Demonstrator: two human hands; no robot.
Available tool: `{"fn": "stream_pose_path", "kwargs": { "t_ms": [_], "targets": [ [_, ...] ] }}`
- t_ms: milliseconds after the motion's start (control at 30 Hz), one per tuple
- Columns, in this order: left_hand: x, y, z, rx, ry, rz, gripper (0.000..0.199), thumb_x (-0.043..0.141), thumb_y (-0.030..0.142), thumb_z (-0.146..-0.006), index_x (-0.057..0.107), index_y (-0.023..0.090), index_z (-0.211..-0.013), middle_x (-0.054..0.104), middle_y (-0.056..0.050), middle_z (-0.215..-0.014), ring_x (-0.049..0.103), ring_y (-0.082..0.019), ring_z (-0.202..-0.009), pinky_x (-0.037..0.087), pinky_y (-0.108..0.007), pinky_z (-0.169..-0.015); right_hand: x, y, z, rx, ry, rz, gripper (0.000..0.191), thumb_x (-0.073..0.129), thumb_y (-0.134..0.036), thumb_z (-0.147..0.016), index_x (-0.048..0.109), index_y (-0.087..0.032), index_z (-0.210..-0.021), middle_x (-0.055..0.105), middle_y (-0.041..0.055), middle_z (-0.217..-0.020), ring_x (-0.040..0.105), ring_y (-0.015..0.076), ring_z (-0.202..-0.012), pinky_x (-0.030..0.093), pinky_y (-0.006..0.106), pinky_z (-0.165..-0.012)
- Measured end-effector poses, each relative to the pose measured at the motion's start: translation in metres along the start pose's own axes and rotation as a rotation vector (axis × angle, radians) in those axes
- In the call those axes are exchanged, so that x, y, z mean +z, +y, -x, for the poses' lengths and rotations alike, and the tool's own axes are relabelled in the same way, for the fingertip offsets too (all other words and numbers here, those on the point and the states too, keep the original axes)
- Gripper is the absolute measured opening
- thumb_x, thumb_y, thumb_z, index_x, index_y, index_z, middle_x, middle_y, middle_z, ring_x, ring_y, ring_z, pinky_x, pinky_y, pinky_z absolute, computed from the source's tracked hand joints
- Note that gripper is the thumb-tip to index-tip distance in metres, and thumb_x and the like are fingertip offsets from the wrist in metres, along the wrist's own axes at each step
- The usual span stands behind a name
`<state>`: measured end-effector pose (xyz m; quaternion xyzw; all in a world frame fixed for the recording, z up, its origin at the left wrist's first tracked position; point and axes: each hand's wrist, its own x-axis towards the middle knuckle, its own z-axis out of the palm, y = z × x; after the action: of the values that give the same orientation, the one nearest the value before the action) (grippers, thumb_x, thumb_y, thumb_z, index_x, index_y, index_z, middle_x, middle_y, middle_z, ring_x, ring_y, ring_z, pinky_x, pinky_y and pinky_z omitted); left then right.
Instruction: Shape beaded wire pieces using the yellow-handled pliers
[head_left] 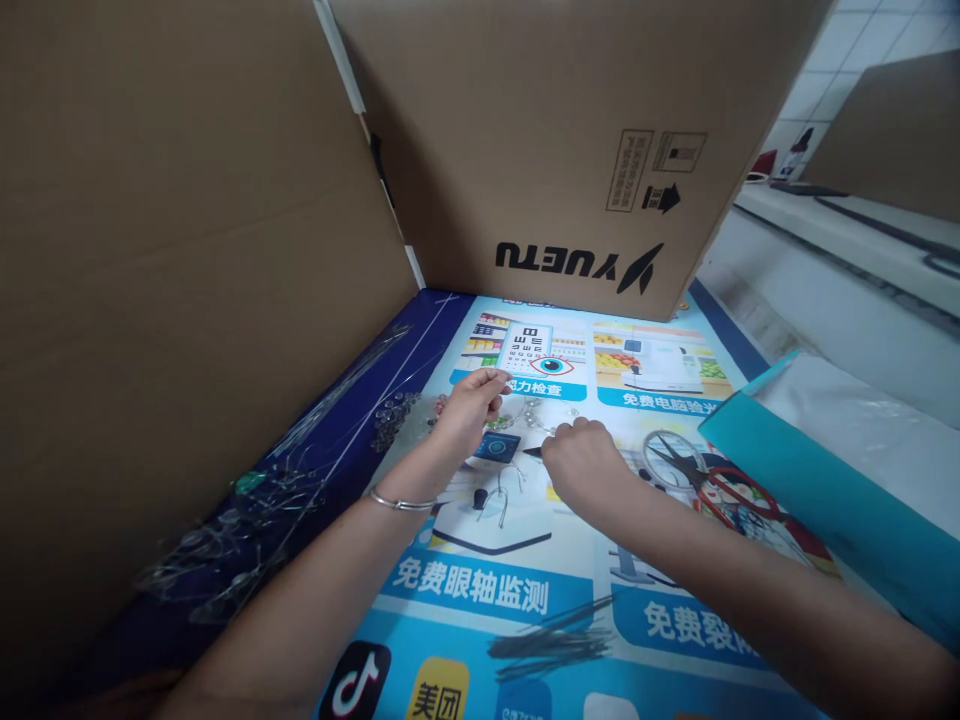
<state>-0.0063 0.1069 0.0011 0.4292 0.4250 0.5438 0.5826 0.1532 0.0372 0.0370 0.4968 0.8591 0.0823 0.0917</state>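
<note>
My left hand (474,412) is closed in a pinch, thumb against index finger. What it holds is too small to make out. Just right of its fingers lie clear beads (532,412) with thin wire. My right hand (589,465) is a closed fist, knuckles up, around a dark pointed tool (532,452); only the tip sticks out to the left. Below the hands are a few short bent wire pieces (504,492). A heap of clear beads (394,415) sits left of my left wrist, which wears a silver bangle (403,503).
Red-handled scissors (701,478) lie by my right forearm. A teal box (825,480) stands at the right. Loose dark wires (555,640) lie in front, tangled clear-and-wire pieces (232,550) at left. Tall cardboard panels (525,130) wall the back and left of the printed sheet.
</note>
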Motion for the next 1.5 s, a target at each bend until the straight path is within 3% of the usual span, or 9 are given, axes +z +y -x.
{"fn": "stream_pose_path", "kwargs": {
  "t_ms": [467,800,1000,1200,1500],
  "targets": [
    [-0.013,-0.016,-0.010,-0.154,-0.080,0.072,0.022,0.069,0.030,-0.067,0.058,0.013,-0.075,0.051,0.000,-0.065,0.038,-0.002,-0.044,0.019,-0.014,-0.034,0.015,0.031,0.016,0.056,0.096,-0.034,0.029,0.045,-0.042,-0.085,0.062,-0.018,-0.084,0.060,0.0091,-0.080,0.052,0.0212,-0.076,0.028,0.030,-0.060],
    [-0.005,-0.011,-0.003,-0.278,-0.222,0.002,0.022,0.069,0.031,-0.066,0.058,0.013,-0.074,0.051,0.001,-0.063,0.031,-0.001,-0.038,0.013,-0.014,-0.034,0.029,0.026,0.036,0.038,0.218,-0.045,0.022,0.042,-0.027,-0.087,0.061,-0.017,-0.082,0.059,0.0096,-0.079,0.048,0.0216,-0.079,0.026,0.032,-0.064],
    [-0.006,0.008,0.004,-0.339,-0.367,-0.119,0.019,0.070,0.029,-0.065,0.061,0.013,-0.066,0.047,0.002,-0.052,0.025,-0.001,-0.035,0.011,-0.017,-0.034,0.029,0.038,0.033,0.142,0.297,-0.076,0.029,0.040,-0.039,-0.088,0.058,-0.018,-0.081,0.059,0.0068,-0.079,0.048,0.0208,-0.079,0.027,0.031,-0.064],
    [0.000,0.016,0.013,-0.297,-0.576,-0.331,0.023,0.066,0.035,-0.069,0.067,0.015,-0.081,0.041,0.004,-0.049,0.023,-0.003,-0.038,0.012,-0.019,-0.037,0.024,0.047,0.035,0.214,0.330,-0.118,0.027,0.042,-0.040,-0.087,0.057,-0.019,-0.080,0.059,0.0048,-0.078,0.049,0.0194,-0.078,0.026,0.029,-0.061],
    [0.008,0.023,0.021,-0.213,-0.635,-0.417,0.012,0.065,0.028,-0.068,0.066,0.016,-0.071,0.048,0.003,-0.052,0.031,-0.005,-0.043,0.020,-0.019,-0.040,0.020,0.052,0.040,0.149,0.268,-0.229,0.031,0.041,-0.043,-0.087,0.059,-0.018,-0.080,0.059,0.0052,-0.078,0.050,0.0190,-0.079,0.029,0.028,-0.063]
  ]
}}
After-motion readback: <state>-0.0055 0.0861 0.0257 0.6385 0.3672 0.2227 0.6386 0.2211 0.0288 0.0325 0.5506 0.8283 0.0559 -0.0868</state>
